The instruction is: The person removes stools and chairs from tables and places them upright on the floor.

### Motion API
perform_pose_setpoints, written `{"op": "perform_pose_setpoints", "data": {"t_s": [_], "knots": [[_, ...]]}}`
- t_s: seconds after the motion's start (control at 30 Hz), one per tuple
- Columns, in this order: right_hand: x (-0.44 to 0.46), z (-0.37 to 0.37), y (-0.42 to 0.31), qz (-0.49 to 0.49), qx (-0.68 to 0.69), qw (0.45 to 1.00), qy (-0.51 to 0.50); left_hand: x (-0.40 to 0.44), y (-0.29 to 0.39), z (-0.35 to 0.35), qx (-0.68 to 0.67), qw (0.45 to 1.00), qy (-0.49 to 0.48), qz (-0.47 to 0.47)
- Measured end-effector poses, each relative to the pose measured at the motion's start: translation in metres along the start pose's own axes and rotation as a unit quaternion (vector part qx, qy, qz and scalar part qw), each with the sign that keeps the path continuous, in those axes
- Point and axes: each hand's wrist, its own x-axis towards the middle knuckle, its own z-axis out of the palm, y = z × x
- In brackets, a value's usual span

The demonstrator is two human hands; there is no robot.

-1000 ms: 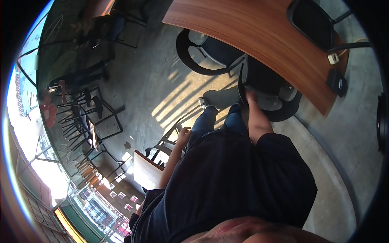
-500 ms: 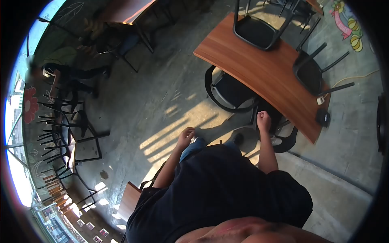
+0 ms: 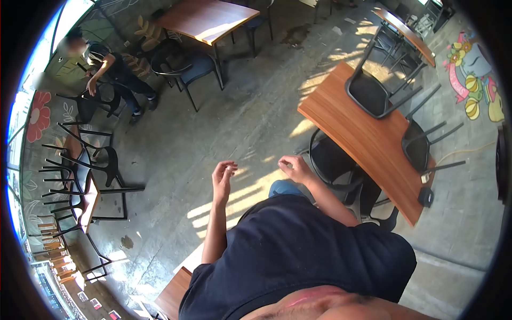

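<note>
Right now, your right hand [image 3: 297, 169] is the nearer of your two to the black armchair [image 3: 329, 154] tucked under the near edge of the wood-grain tabletop [image 3: 356, 128]. The armchair lies to that hand's right, close by in the view, with no contact visible. The tabletop's long axis slants from upper left down to lower right. Your left hand [image 3: 224, 173] is farther off, over the concrete floor [image 3: 176, 160]. Both are half open, fingers loosely curled, with nothing visible in either. Count one tabletop beside you, two upturned chairs [image 3: 368, 93] on it, at least two seats beneath, one white socket [image 3: 425, 178] and one black box [image 3: 425, 197]. Across the room, one co-worker [image 3: 125, 80] leans toward stacked chairs; you cannot tell whether they touch.
</note>
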Motion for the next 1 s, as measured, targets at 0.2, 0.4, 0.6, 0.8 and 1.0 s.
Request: {"op": "perform_pose_setpoints", "data": {"t_s": [0.2,0.4,0.6,0.8,1.0], "knots": [[0.085,-0.004,0.025,-0.01,0.027,0.999,-0.019,0.047,-0.013,0.009,-0.054,0.997,0.01,-0.05],[0.205,-0.03,0.064,-0.022,0.03,0.998,-0.057,0.172,-0.001,0.018,-0.029,0.998,0.039,-0.03],[0.355,-0.106,0.076,-0.087,-0.021,0.995,-0.047,0.324,0.036,0.048,-0.037,0.999,0.019,0.025],[0.433,-0.217,0.087,-0.069,0.046,0.989,0.119,0.428,0.024,0.093,-0.034,0.998,-0.004,-0.047],[0.435,-0.271,0.168,0.083,0.032,0.964,0.25,0.537,0.009,0.139,-0.033,0.983,-0.117,-0.135]]}}
